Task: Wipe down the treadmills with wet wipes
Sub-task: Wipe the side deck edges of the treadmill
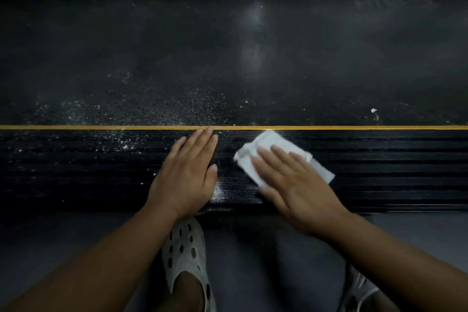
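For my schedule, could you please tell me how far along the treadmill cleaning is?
The side rail right of the wet wipe looks clean. The right hand presses the wipe on it; the left hand rests flat. Left: specks on the rail's left and the belt.

side rail (379, 159) ribbed | wet wipe (268, 142) flat on it | white specks (121, 139) leftward

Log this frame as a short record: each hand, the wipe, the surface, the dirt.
left hand: flat on the ribbed side rail, fingers straight, holding nothing
right hand: flat, pressing the wet wipe onto the same rail
wet wipe: white, crumpled, partly under the right hand, just on the near side of the yellow stripe
dirt: white specks on the rail left of the left hand, and on the belt beyond the stripe
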### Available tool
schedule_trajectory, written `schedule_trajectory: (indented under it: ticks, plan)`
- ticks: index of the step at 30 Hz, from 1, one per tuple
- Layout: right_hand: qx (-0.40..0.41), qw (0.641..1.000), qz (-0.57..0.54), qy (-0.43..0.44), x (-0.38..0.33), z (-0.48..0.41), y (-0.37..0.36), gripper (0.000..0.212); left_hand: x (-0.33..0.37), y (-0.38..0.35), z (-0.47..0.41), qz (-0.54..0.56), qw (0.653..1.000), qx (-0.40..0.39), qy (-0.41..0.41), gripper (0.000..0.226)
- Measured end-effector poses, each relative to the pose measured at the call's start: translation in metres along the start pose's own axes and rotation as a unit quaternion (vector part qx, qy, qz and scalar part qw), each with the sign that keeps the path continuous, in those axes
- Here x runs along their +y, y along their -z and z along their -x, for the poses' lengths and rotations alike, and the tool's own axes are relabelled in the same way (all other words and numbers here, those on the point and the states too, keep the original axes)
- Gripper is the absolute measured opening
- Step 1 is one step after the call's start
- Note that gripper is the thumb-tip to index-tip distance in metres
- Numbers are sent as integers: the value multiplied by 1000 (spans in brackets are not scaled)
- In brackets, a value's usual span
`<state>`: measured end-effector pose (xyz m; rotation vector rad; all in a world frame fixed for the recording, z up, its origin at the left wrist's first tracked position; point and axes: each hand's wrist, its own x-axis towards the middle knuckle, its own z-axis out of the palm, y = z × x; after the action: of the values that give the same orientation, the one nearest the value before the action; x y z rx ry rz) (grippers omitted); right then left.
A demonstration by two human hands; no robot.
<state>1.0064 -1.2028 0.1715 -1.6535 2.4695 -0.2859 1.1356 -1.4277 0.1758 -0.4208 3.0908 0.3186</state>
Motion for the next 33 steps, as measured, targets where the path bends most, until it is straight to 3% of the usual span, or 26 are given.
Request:
schedule_trajectory:
  ticks: [3,7,9,12,15,18,20,23,25,30,31,33]
  plan:
    - [4,998,-16,-65,-11,-27,-1,61,2,3,0,-4,1000,-7,5,71]
    - [29,994,-98,31,-19,-23,10,37,-4,13,-3,35,998,-45,7,80]
    - [42,994,-93,40,-10,-17,20,29,-21,19,0,32,999,-41,16,81]
    - [49,991,-32,-121,-8,-14,19,35,-50,16,12,-10,997,-34,70,79]
    - [54,977,25,-205,-26,-28,3,34,-54,7,22,-18,996,-23,82,80]
    - [6,961,-20,-275,-53,-64,-6,70,-54,8,21,-13,997,-19,79,78]
    - [-18,975,-7,-222,-64,-78,-14,69,-54,9,20,-8,997,-4,78,77]
    - [-19,999,20,-25,-60,-61,-16,65,-54,8,20,-5,997,-2,71,75]
    - [-40,997,48,34,-40,-41,-14,67,-54,8,21,-7,997,-2,71,75]
    - [-55,989,37,-131,-22,-72,-5,85,-51,10,22,4,998,-2,66,76]
    - [-58,989,28,-137,-36,-85,-5,85,-51,10,21,5,998,0,64,76]
    - [-54,996,27,-68,-65,-85,-10,80,-51,11,20,2,998,6,64,77]
